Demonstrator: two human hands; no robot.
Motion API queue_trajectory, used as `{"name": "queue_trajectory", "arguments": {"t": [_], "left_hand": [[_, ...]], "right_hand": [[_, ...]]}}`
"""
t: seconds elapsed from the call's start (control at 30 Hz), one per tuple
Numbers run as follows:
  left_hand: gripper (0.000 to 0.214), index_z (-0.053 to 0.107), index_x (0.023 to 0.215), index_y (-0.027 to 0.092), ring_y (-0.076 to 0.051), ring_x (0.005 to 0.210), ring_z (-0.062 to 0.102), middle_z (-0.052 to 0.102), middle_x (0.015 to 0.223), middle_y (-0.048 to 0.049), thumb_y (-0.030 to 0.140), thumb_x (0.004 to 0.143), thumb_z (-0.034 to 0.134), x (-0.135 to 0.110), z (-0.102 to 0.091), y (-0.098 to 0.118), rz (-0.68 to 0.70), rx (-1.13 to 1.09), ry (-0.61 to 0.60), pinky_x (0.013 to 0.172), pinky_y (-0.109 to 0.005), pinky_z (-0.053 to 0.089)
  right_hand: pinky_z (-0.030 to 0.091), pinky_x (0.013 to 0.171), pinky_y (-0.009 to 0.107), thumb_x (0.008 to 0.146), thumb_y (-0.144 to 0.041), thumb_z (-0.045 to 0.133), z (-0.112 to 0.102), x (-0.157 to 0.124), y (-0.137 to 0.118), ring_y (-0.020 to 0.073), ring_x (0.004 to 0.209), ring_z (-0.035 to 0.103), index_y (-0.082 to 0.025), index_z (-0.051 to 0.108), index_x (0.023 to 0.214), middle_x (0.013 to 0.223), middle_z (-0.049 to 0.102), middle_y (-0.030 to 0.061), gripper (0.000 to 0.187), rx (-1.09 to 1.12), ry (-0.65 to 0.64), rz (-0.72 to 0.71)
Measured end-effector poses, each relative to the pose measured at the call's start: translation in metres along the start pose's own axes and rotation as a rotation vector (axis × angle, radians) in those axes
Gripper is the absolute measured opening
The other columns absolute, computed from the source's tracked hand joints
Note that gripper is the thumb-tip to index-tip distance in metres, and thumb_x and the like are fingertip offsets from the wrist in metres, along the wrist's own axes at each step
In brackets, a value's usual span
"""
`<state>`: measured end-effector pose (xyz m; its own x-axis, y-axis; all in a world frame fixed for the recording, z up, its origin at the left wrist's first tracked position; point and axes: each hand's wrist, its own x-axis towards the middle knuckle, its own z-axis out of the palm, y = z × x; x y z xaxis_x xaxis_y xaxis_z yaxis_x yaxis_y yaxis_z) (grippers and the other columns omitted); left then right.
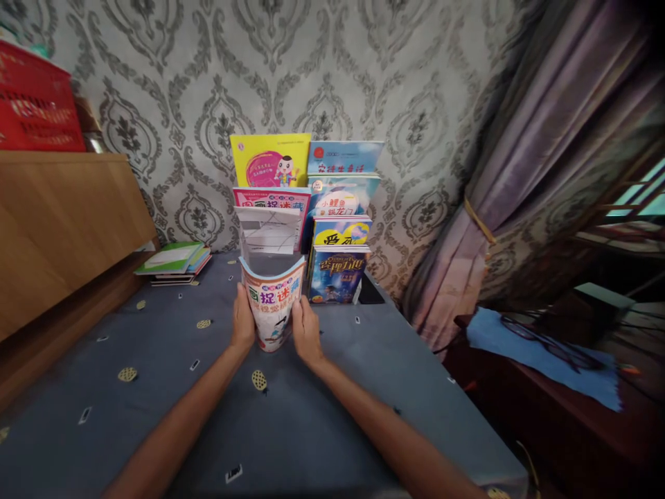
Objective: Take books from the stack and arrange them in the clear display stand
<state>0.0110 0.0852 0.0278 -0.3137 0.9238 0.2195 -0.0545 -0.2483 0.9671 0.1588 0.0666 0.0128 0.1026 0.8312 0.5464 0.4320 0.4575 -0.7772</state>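
Between my left hand (243,317) and my right hand (307,330) is a thin children's book (271,305), gripped by its two side edges. Its cover bows outward and it stands upright above the tablecloth. Just behind it are grey-white pages or a panel (269,232), whose kind I cannot make out. A pink-covered book (306,208) and a yellow book (272,158) rise in tiers at the back. To the right stand a light-blue book (346,156), a fish-story book (332,197), a yellow-and-blue book (343,232) and a dark-blue book (339,276). Whatever supports them is mostly hidden.
A small pile of books (176,260) lies at the left by a wooden cabinet (67,222) with a red basket (39,104) on top. At the right hang purple curtains (467,242), beside glasses (551,343) on a blue cloth (499,339). Patterned wallpaper closes off the back.
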Motion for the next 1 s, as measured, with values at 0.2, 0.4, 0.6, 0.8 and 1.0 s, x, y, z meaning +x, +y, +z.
{"name": "queue_trajectory", "arguments": {"t": [0.2,0.4,0.6,0.8,1.0], "left_hand": [[0.069,0.072,0.112,0.015,-0.028,0.125,0.061,0.073,0.123,-0.0113,0.071,0.093,0.036,-0.009,-0.004,-0.022,0.008,0.042,0.038,0.114,-0.045,0.041],[0.069,0.068,0.121,0.015,-0.025,0.132,0.056,0.066,0.134,-0.0118,0.071,0.094,0.036,-0.005,-0.009,-0.037,0.0,0.034,0.004,0.118,-0.043,0.036],[0.069,0.07,0.119,0.016,-0.026,0.133,0.055,0.068,0.132,-0.0109,0.073,0.092,0.041,0.0,-0.01,-0.047,-0.014,-0.064,-0.029,0.119,-0.042,0.034],[0.066,0.073,0.115,0.017,-0.027,0.13,0.058,0.073,0.121,-0.0101,0.072,0.089,0.047,0.0,-0.009,-0.048,-0.034,-0.119,-0.008,0.117,-0.042,0.038],[0.07,0.075,0.108,0.015,-0.03,0.115,0.066,0.077,0.106,-0.0113,0.077,0.082,0.053,0.001,-0.01,-0.048,0.0,-0.14,-0.082,0.104,-0.045,0.05]], "right_hand": [[0.04,0.058,0.028,0.1,-0.053,0.026,-0.003,-0.011,0.023,0.0185,0.061,0.053,-0.027,0.042,0.079,0.065,0.05,-0.0028,0.037,0.015,-0.03,0.079],[0.038,0.056,0.027,0.1,-0.053,0.027,-0.006,-0.013,0.024,0.0176,0.059,0.051,-0.025,0.047,0.084,0.066,0.051,-0.003,0.039,0.046,-0.05,0.099],[0.039,0.057,0.028,0.1,-0.053,0.03,-0.006,-0.011,0.026,0.0171,0.059,0.051,-0.024,0.049,0.083,0.066,0.053,-0.0026,0.039,0.072,-0.025,0.078],[0.038,0.055,0.028,0.099,-0.055,0.03,-0.006,-0.011,0.026,0.017,0.058,0.049,-0.024,0.049,0.082,0.064,0.051,-0.0029,0.039,0.08,-0.03,0.086],[0.038,0.054,0.028,0.099,-0.055,0.031,-0.008,-0.01,0.025,0.0171,0.057,0.05,-0.025,0.049,0.082,0.063,0.051,-0.0031,0.039,0.089,-0.038,0.085]]}}
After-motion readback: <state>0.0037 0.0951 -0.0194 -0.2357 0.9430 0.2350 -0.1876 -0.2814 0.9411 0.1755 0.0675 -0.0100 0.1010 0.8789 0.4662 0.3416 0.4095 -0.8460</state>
